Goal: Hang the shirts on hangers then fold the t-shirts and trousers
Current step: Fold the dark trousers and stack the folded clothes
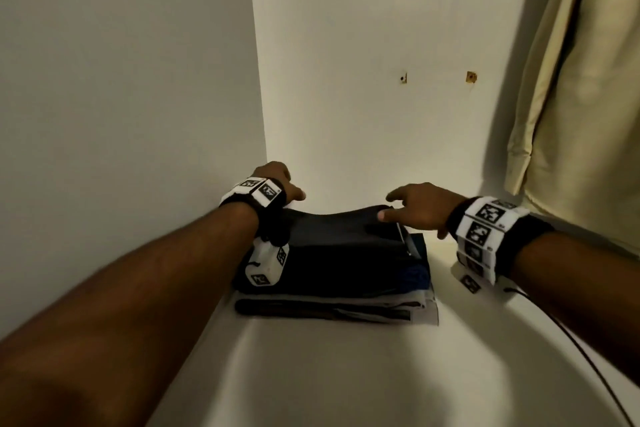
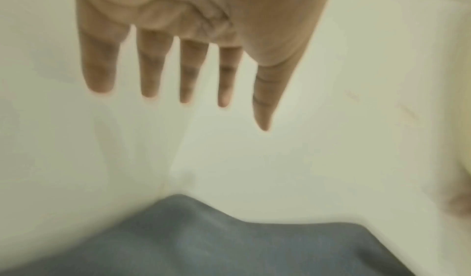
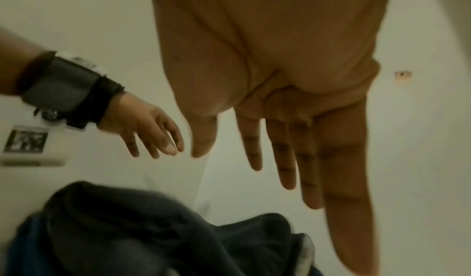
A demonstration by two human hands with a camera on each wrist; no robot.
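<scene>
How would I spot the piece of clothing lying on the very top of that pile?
Look to the corner where the two pale walls meet, on the white shelf. There sits a stack of folded clothes between the left hand and right hand. The top garment is plain dark grey with its far edge humped up, unlike the blue and light grey layers peeking out beneath.
</scene>
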